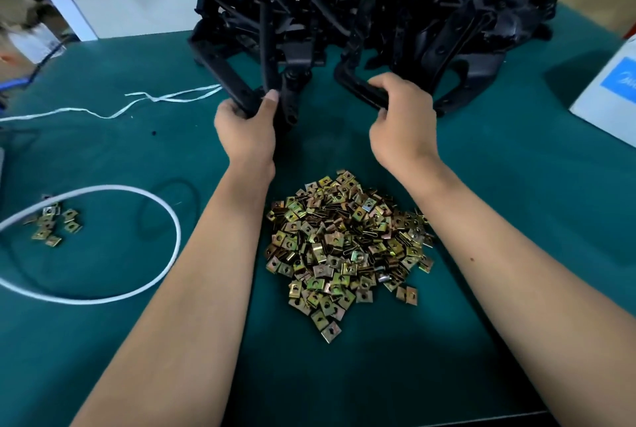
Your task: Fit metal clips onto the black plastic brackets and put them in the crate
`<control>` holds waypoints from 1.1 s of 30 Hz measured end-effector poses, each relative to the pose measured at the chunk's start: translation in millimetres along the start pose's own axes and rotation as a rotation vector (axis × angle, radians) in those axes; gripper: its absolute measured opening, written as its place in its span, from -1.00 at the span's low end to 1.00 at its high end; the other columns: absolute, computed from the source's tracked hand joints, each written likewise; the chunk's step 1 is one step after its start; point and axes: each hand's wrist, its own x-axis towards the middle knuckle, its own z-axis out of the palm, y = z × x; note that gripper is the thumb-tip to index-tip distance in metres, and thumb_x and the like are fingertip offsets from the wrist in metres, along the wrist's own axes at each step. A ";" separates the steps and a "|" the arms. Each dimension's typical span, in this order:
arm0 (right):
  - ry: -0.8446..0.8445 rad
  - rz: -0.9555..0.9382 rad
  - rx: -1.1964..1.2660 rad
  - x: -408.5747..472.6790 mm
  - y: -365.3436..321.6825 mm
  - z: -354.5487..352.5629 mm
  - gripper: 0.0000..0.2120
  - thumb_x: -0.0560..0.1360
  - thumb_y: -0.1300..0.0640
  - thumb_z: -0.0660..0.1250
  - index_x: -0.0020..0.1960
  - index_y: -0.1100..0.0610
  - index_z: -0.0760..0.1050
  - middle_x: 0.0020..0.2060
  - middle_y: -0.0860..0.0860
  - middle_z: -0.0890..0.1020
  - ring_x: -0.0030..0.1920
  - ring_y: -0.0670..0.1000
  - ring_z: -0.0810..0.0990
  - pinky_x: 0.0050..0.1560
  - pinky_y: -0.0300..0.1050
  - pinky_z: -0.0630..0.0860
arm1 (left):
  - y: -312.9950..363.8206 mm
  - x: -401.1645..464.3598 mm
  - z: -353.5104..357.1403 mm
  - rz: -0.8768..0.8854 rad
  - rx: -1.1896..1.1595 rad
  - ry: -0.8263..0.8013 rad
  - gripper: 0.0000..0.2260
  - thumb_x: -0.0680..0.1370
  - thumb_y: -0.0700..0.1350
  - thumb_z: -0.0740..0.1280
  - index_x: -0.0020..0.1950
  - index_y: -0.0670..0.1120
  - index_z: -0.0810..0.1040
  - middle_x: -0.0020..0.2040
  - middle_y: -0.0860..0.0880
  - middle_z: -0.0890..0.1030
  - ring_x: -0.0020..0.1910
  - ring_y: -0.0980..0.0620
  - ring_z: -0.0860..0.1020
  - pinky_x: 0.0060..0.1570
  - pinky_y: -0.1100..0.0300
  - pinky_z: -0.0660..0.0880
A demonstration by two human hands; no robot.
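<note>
A big heap of black plastic brackets (406, 14) lies at the back of the green table (516, 203). My left hand (246, 129) grips the near end of one black bracket (241, 82) at the heap's left front. My right hand (401, 124) grips the curved edge of another black bracket (351, 82) at the heap's front middle. Between my forearms, nearer to me, sits a pile of brass-coloured metal clips (347, 247). No crate is in view.
A small group of loose clips (51, 223) lies at the left inside a loop of white cord (137, 285). A thin white strap (137, 103) trails across the left of the table. A white and blue cardboard box (609, 89) stands at the right edge.
</note>
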 end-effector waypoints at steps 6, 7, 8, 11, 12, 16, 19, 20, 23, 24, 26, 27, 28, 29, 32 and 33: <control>0.080 -0.164 0.169 -14.7 -2.6 2.1 -0.54 0.53 0.44 0.23 0.35 0.13 0.56 0.18 0.02 0.60 0.15 0.00 0.57 0.24 0.00 0.52 | 1.9 -8.0 0.2 0.281 0.552 0.005 -0.40 0.56 -0.02 0.47 0.51 -0.15 0.34 0.38 -0.11 0.50 0.32 -0.06 0.49 0.41 0.10 0.36; 0.092 -0.200 0.176 -16.6 -2.7 1.7 -0.54 0.53 0.44 0.23 0.36 0.15 0.55 0.18 0.03 0.60 0.16 0.01 0.57 0.22 0.02 0.53 | 1.7 -10.5 -0.7 0.351 0.543 0.075 -0.38 0.55 -0.07 0.48 0.54 -0.16 0.32 0.37 -0.10 0.48 0.26 0.00 0.52 0.36 0.16 0.38; 0.094 -0.245 0.174 -18.2 -2.7 1.4 -0.55 0.54 0.44 0.23 0.36 0.16 0.55 0.18 0.04 0.59 0.16 0.04 0.58 0.20 0.05 0.53 | 3.4 -11.7 -1.3 0.391 0.432 0.078 -0.43 0.55 -0.10 0.47 0.50 -0.17 0.37 0.30 -0.08 0.52 0.13 0.05 0.58 0.28 0.16 0.47; 0.059 -0.385 0.143 -20.5 -4.4 1.3 -0.58 0.56 0.43 0.24 0.36 0.19 0.55 0.17 0.08 0.58 0.13 0.10 0.59 0.14 0.15 0.54 | 14.7 -21.9 1.2 0.193 -0.147 -0.257 -0.59 0.62 -0.04 0.40 0.39 -0.20 0.44 0.16 -0.13 0.63 0.03 -0.08 0.69 0.11 -0.02 0.65; 0.032 -0.433 0.148 -20.7 -6.1 1.1 -0.60 0.56 0.42 0.26 0.35 0.19 0.56 0.16 0.09 0.58 0.13 0.10 0.59 0.14 0.14 0.55 | 17.4 -25.6 2.5 0.117 -0.244 -0.351 -0.58 0.62 -0.01 0.39 0.40 -0.17 0.43 0.21 -0.17 0.61 0.08 -0.09 0.68 0.10 -0.01 0.66; -0.214 -0.553 0.274 -25.0 -10.8 -2.5 -0.49 0.45 0.30 0.54 0.38 0.13 0.58 0.19 0.00 0.67 0.19 -0.09 0.61 0.23 -0.18 0.54 | 16.3 -30.3 5.2 0.069 -0.270 -0.308 -0.72 0.62 -0.29 0.37 0.24 -0.03 0.39 0.24 -0.29 0.61 -0.05 -0.07 0.71 -0.28 0.16 0.60; -0.371 -0.408 0.267 -24.3 -7.1 -6.9 -0.32 0.35 0.01 0.66 0.42 -0.01 0.51 0.13 -0.16 0.70 0.21 -0.20 0.59 0.24 -0.22 0.50 | 22.8 -26.5 -3.3 -0.091 -0.516 -0.210 -0.79 0.64 -0.41 0.24 0.08 -0.10 0.35 0.13 -0.30 0.65 -0.08 -0.18 0.71 -0.01 -0.08 0.68; -0.398 -0.390 0.218 -22.6 -4.5 -7.9 -0.37 0.35 -0.06 0.65 0.36 -0.04 0.53 0.06 -0.20 0.70 0.19 -0.18 0.58 0.23 -0.17 0.49 | 24.6 -22.4 -7.0 -0.120 -0.612 -0.198 -0.83 0.66 -0.40 0.23 0.08 -0.14 0.35 0.07 -0.27 0.64 -0.07 -0.21 0.70 0.04 -0.11 0.67; -0.516 -0.419 0.071 -19.4 0.9 -9.1 -0.68 0.42 -0.10 0.58 0.13 -0.07 0.67 -0.06 -0.19 0.63 0.09 -0.07 0.49 0.16 -0.08 0.43 | 28.3 -8.2 -21.8 -0.105 -0.728 -0.164 -0.96 0.68 -0.34 0.24 0.10 -0.25 0.41 -0.04 -0.23 0.56 -0.05 -0.21 0.66 -0.03 -0.05 0.68; -0.558 -0.417 0.056 -18.9 1.5 -8.5 -0.74 0.44 -0.10 0.56 0.09 -0.07 0.69 -0.06 -0.14 0.62 0.08 -0.04 0.46 0.16 -0.08 0.41 | 29.8 -4.5 -27.4 -0.089 -0.679 -0.156 -0.96 0.67 -0.34 0.27 0.11 -0.28 0.46 -0.04 -0.22 0.59 -0.06 -0.18 0.66 -0.04 -0.03 0.68; -0.621 -0.404 0.059 -18.4 1.2 -6.9 -0.81 0.46 -0.09 0.55 0.04 -0.08 0.71 -0.07 -0.11 0.61 0.05 -0.06 0.46 0.12 -0.13 0.38 | 32.7 1.9 -38.2 -0.001 -0.459 -0.154 -0.92 0.62 -0.35 0.35 0.11 -0.30 0.56 -0.02 -0.17 0.68 -0.06 -0.11 0.69 0.00 0.03 0.66; -0.643 -0.402 0.067 -18.0 0.3 -6.7 -0.85 0.46 -0.07 0.55 0.01 -0.10 0.71 -0.09 -0.12 0.60 0.02 -0.09 0.47 0.08 -0.17 0.37 | 35.0 4.9 -43.2 0.078 -0.354 -0.153 -0.88 0.57 -0.36 0.41 0.11 -0.30 0.57 -0.04 -0.14 0.70 -0.08 -0.09 0.70 0.02 0.03 0.66; -0.661 -0.400 0.075 -17.6 -0.5 -6.7 -0.88 0.47 -0.06 0.55 -0.01 -0.11 0.70 -0.10 -0.13 0.60 -0.01 -0.12 0.48 0.05 -0.19 0.37 | 38.8 6.6 -47.9 0.168 -0.261 -0.148 -0.82 0.53 -0.36 0.46 0.10 -0.28 0.57 -0.06 -0.12 0.72 -0.08 -0.07 0.70 0.06 0.01 0.65; -0.675 -0.399 0.081 -16.9 -1.1 -6.7 -0.92 0.47 -0.04 0.55 -0.04 -0.11 0.69 -0.11 -0.13 0.60 -0.02 -0.14 0.50 0.04 -0.19 0.39 | 42.6 8.7 -52.3 0.266 -0.161 -0.140 -0.78 0.48 -0.34 0.51 0.07 -0.23 0.58 -0.07 -0.08 0.72 -0.09 -0.03 0.69 0.09 0.00 0.65; -0.686 -0.391 0.105 -17.7 -1.9 -6.0 -0.92 0.49 0.03 0.54 -0.12 -0.10 0.65 -0.14 -0.17 0.62 -0.03 -0.17 0.55 0.09 -0.16 0.46 | 51.3 13.0 -59.5 0.590 0.262 -0.090 -0.74 0.35 -0.20 0.57 -0.17 0.08 0.55 -0.22 0.15 0.61 -0.23 0.23 0.53 -0.10 0.25 0.55; -0.684 -0.388 0.112 -18.1 -1.4 -5.3 -0.90 0.49 0.05 0.54 -0.14 -0.09 0.64 -0.15 -0.18 0.63 -0.04 -0.18 0.56 0.10 -0.16 0.47 | 52.0 13.0 -59.9 0.642 0.361 -0.090 -0.72 0.33 -0.19 0.55 -0.24 0.14 0.53 -0.28 0.18 0.56 -0.29 0.27 0.47 -0.19 0.30 0.48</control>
